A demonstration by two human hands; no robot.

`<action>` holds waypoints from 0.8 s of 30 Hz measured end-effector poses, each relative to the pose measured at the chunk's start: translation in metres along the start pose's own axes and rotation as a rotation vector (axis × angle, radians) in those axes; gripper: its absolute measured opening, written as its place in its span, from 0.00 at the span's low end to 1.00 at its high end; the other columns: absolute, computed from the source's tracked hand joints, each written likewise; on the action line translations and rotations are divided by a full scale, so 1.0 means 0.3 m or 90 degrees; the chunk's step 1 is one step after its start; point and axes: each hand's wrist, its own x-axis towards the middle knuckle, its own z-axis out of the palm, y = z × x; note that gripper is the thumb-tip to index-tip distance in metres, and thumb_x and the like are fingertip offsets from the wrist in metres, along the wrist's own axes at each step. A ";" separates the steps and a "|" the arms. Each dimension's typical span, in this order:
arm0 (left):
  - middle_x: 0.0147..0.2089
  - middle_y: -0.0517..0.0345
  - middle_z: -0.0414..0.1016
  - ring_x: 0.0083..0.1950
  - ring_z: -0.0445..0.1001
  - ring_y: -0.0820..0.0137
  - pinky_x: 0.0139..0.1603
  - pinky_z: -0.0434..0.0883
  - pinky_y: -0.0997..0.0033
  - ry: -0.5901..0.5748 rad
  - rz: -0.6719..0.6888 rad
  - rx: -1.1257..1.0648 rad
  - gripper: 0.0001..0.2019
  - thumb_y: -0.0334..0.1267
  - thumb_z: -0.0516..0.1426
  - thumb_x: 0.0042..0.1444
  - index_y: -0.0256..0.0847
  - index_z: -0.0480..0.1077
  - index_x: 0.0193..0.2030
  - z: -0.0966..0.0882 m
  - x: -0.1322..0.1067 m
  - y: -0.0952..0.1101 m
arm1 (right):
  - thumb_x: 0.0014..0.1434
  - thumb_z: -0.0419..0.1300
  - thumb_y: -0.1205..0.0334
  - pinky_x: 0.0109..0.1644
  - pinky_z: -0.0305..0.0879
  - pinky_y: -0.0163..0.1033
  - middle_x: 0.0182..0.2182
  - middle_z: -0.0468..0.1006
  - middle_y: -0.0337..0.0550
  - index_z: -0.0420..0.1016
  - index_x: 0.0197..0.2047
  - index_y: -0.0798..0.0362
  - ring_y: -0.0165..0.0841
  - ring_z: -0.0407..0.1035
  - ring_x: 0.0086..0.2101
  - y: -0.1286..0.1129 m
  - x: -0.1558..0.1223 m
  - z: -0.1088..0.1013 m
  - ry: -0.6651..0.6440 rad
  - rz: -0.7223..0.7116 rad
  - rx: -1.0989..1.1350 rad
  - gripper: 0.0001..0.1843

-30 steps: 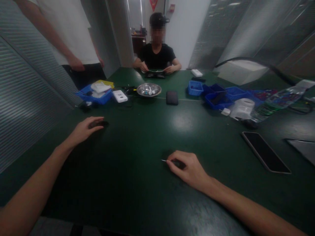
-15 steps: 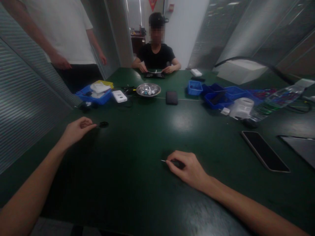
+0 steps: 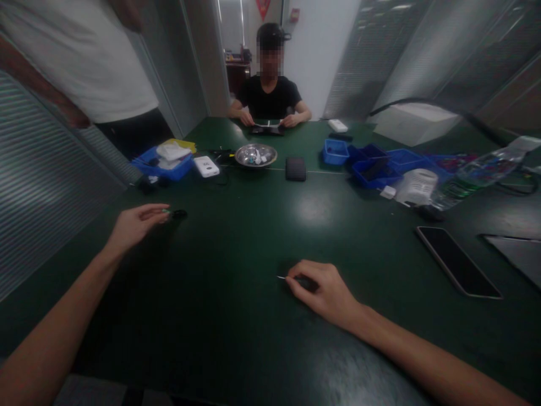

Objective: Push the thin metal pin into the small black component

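My left hand (image 3: 137, 223) is over the left side of the green table, its thumb and fingers pinched together at a small greenish piece (image 3: 166, 211). Right beside those fingertips lies a small black object (image 3: 180, 213), too dark to identify; whether it is joined to the greenish piece I cannot tell. Nearer to me, my right hand (image 3: 323, 287) rests on the tabletop with thumb and forefinger closed on a thin, pale-tipped object (image 3: 280, 277). Its tip points left, and the rest of it is hidden within the hand.
Across the green table (image 3: 236, 254) stand a metal bowl (image 3: 256, 163), a black square item (image 3: 296, 169), a white device (image 3: 207, 166) and blue bins (image 3: 336, 152). A phone (image 3: 459, 262) and a tilted bottle (image 3: 473, 175) are at right. One person sits opposite; another stands left.
My left fingers have straightened and shifted slightly, and the greenish piece now shows at their tips. My right hand stays in place. The standing person has moved left and closer.
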 end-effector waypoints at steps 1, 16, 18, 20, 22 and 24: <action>0.51 0.54 0.81 0.52 0.79 0.61 0.51 0.74 0.64 0.001 0.003 -0.002 0.28 0.52 0.65 0.59 0.43 0.73 0.62 0.000 -0.001 0.000 | 0.69 0.59 0.62 0.35 0.64 0.36 0.32 0.78 0.40 0.79 0.39 0.53 0.31 0.73 0.31 0.000 0.000 0.000 0.001 0.000 0.000 0.08; 0.54 0.53 0.80 0.54 0.78 0.62 0.57 0.74 0.63 0.065 0.033 -0.087 0.25 0.48 0.67 0.58 0.40 0.76 0.59 0.094 -0.016 0.055 | 0.69 0.59 0.61 0.37 0.65 0.36 0.33 0.79 0.41 0.79 0.40 0.53 0.32 0.74 0.32 0.004 -0.001 0.003 -0.005 0.006 0.000 0.08; 0.53 0.53 0.80 0.52 0.78 0.60 0.53 0.75 0.63 0.075 0.047 -0.039 0.24 0.50 0.66 0.57 0.43 0.77 0.58 0.098 -0.009 0.042 | 0.69 0.59 0.61 0.37 0.65 0.36 0.33 0.79 0.41 0.79 0.40 0.53 0.32 0.74 0.32 0.003 -0.001 0.002 -0.004 0.005 0.000 0.08; 0.53 0.52 0.80 0.51 0.78 0.59 0.50 0.75 0.63 0.098 0.081 0.024 0.22 0.52 0.65 0.57 0.45 0.79 0.55 0.102 0.002 0.029 | 0.69 0.59 0.61 0.37 0.65 0.37 0.33 0.79 0.41 0.79 0.40 0.53 0.32 0.74 0.32 0.006 -0.002 0.002 -0.002 0.003 -0.003 0.08; 0.54 0.53 0.79 0.50 0.77 0.59 0.47 0.74 0.65 0.119 0.111 0.073 0.21 0.53 0.65 0.56 0.45 0.80 0.52 0.106 0.010 0.019 | 0.69 0.59 0.61 0.37 0.65 0.36 0.33 0.79 0.40 0.78 0.40 0.53 0.31 0.74 0.32 0.009 -0.002 0.002 -0.001 0.003 -0.007 0.08; 0.53 0.55 0.79 0.47 0.77 0.61 0.42 0.73 0.67 0.119 0.096 0.086 0.21 0.53 0.65 0.56 0.46 0.80 0.53 0.107 0.014 0.014 | 0.69 0.59 0.61 0.36 0.65 0.36 0.33 0.79 0.40 0.78 0.40 0.53 0.31 0.74 0.32 0.010 -0.001 0.003 -0.001 0.006 -0.010 0.08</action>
